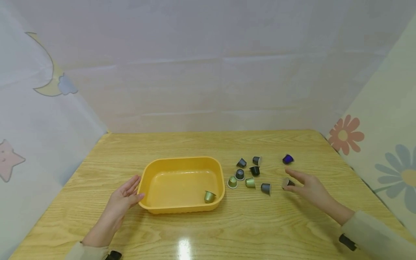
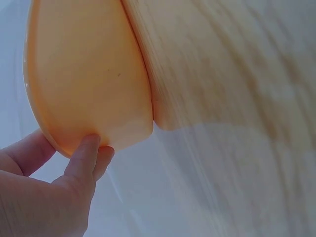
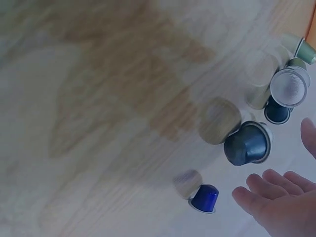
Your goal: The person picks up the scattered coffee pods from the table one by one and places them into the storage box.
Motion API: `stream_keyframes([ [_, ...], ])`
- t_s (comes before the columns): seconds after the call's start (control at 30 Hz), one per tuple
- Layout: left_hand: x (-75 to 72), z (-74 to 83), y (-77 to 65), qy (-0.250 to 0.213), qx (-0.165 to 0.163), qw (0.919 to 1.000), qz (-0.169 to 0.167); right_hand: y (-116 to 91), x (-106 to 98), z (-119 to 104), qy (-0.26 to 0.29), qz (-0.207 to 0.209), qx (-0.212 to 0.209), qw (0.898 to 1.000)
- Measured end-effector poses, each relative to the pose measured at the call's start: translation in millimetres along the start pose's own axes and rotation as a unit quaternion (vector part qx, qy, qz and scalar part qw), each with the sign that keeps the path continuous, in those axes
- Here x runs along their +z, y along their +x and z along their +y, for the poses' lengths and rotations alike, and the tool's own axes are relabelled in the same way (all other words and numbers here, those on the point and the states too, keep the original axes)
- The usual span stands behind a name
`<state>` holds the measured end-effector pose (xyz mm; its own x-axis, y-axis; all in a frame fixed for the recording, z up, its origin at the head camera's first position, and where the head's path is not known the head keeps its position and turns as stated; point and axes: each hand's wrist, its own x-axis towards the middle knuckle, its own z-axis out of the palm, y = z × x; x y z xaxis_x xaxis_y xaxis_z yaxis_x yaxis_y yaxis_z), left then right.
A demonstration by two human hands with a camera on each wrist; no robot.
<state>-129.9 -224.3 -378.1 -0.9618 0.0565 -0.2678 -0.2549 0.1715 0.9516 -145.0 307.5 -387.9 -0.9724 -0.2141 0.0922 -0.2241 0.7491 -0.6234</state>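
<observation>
My left hand point(image 1: 118, 202) grips the left rim of a yellow plastic tray point(image 1: 175, 186). In the left wrist view its thumb and fingers pinch the tray's edge point(image 2: 98, 98) from both sides. Inside the tray, at the near right corner, lies one green coffee capsule point(image 1: 209, 196). My right hand point(image 1: 312, 189) reaches over the table with thumb and fingers spread around a dark coffee capsule point(image 1: 287, 183) lying on its side. The right wrist view shows a gap between those fingers and the dark capsule point(image 3: 247, 143). Just beyond the fingertips sits a blue-purple capsule point(image 1: 287, 159).
Several more capsules lie loose between the tray and my right hand, among them a green one point(image 1: 250, 182), a grey one point(image 1: 265, 188) and a black one point(image 1: 255, 170). The wooden table point(image 1: 208, 234) ends at a pale cloth backdrop point(image 1: 208, 90).
</observation>
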Motion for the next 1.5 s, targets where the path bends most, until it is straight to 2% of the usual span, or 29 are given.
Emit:
stream_keyframes([
  [0.4,-0.2,0.3,0.5,0.000,-0.002,1.0000,0.005,8,0,14,0.011,-0.039,0.023,0.999],
  [0.83,-0.6,-1.9,0.8,-0.001,0.002,1.0000,-0.004,16,8,23,-0.022,-0.035,0.035,0.999],
  [1.23,0.1,-1.0,0.3,-0.006,0.001,1.0000,-0.002,16,8,13,-0.025,-0.030,0.058,0.998],
  [1.5,1.1,0.2,0.1,-0.003,-0.004,1.0000,0.004,20,7,-1,-0.019,-0.006,0.057,0.998],
])
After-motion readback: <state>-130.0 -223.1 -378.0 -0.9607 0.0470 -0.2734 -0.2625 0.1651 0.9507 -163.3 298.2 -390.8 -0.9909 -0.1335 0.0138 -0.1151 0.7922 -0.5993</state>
